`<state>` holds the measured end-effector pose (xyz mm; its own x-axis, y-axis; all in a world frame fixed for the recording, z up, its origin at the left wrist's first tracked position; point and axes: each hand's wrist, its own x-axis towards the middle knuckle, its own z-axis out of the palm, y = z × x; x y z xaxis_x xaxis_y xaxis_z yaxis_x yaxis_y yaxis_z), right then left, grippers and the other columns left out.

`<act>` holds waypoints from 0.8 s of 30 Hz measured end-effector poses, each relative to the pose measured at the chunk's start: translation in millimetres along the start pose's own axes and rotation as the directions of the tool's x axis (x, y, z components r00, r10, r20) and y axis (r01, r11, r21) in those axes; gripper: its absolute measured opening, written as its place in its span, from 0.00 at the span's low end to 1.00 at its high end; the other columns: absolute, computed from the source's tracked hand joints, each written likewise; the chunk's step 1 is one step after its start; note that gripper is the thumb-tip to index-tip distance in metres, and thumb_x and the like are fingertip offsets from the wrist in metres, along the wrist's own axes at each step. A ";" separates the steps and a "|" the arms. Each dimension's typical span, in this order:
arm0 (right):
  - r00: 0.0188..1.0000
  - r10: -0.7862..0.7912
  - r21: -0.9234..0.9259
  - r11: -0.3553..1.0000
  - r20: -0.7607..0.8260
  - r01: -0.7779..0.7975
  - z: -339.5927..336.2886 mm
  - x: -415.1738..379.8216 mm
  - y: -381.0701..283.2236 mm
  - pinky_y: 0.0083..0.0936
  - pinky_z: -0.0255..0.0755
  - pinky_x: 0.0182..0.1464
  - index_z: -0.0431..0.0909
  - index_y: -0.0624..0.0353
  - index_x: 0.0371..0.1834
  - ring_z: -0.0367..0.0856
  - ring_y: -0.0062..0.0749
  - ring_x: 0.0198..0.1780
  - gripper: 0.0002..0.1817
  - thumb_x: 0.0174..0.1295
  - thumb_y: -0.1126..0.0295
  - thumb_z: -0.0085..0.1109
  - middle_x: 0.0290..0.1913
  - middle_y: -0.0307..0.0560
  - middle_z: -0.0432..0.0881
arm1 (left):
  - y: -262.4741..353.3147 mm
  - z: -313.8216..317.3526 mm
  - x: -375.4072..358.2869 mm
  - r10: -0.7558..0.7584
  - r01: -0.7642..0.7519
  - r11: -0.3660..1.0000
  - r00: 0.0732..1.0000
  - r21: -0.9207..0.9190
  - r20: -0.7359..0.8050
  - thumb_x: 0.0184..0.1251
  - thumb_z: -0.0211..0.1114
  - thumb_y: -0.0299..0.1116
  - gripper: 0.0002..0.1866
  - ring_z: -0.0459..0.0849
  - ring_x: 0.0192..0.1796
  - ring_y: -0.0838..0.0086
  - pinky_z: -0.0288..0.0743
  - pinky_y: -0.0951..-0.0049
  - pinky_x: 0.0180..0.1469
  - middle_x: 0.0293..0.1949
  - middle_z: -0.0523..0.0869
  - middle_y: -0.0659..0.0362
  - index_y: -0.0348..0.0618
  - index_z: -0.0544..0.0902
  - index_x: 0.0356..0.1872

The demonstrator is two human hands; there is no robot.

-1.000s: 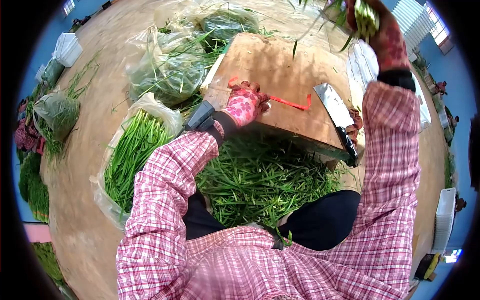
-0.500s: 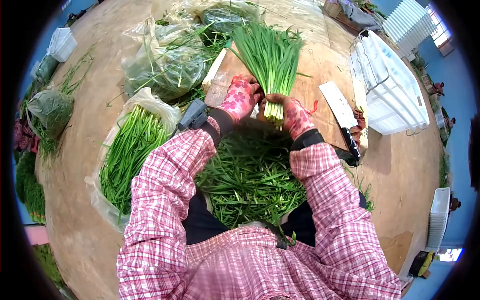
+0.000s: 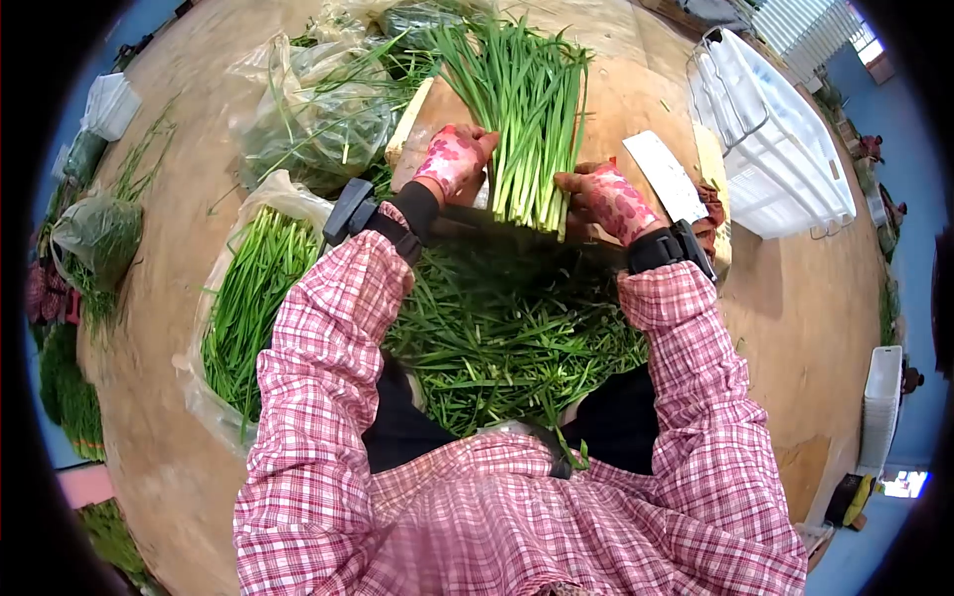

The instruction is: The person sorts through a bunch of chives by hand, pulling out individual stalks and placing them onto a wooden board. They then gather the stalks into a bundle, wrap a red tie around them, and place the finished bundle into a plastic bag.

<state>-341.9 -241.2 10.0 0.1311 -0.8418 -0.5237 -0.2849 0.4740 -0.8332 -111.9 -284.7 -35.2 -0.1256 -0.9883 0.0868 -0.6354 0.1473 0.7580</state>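
Observation:
A loose bunch of garlic chives (image 3: 532, 139) lies over the wooden board, its pale cut ends toward me and its green tips pointing away. My left hand (image 3: 459, 159), in a pink flowered fingerless glove, has its curled fingers against the left side of the bunch. At the lower right side, my right hand (image 3: 608, 199) grips the edge stalks between thumb and fingers. The undersides of both hands are hidden. Just right of that hand, a wide cleaver (image 3: 664, 177) rests on the board (image 3: 616, 109), its handle mostly covered by my wrist.
Loose chive leaves (image 3: 507, 348) fill the space between my legs. A plastic bag of chives (image 3: 248, 288) stands at left, with a large clear bag (image 3: 313, 119) beyond it. White crates (image 3: 770, 129) are stacked at right. Another bag of greens (image 3: 97, 228) sits far left.
The bunch has gone from gathered tightly to spread wider and flatter. My right hand has moved from around its stalk ends to its right side, and my left hand has shifted slightly left.

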 end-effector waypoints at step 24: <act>0.937 -0.322 -0.297 0.915 -0.134 0.272 -21.3 46.6 21.5 0.26 0.75 0.42 0.76 0.74 0.53 0.83 0.31 0.38 0.21 0.60 0.70 0.61 0.39 0.52 0.85 | 23.9 25.4 -1.0 -0.005 0.035 0.966 0.993 0.257 -0.115 0.57 0.63 0.59 0.40 0.84 0.49 0.54 0.73 0.64 0.55 0.44 0.85 0.39 0.29 0.76 0.57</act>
<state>-362.1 -275.7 -28.5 0.0870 -0.9762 -0.1988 -0.5075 0.1283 -0.8520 -146.3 -279.3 -33.6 -0.0337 -0.9870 0.1570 -0.8137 0.1183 0.5692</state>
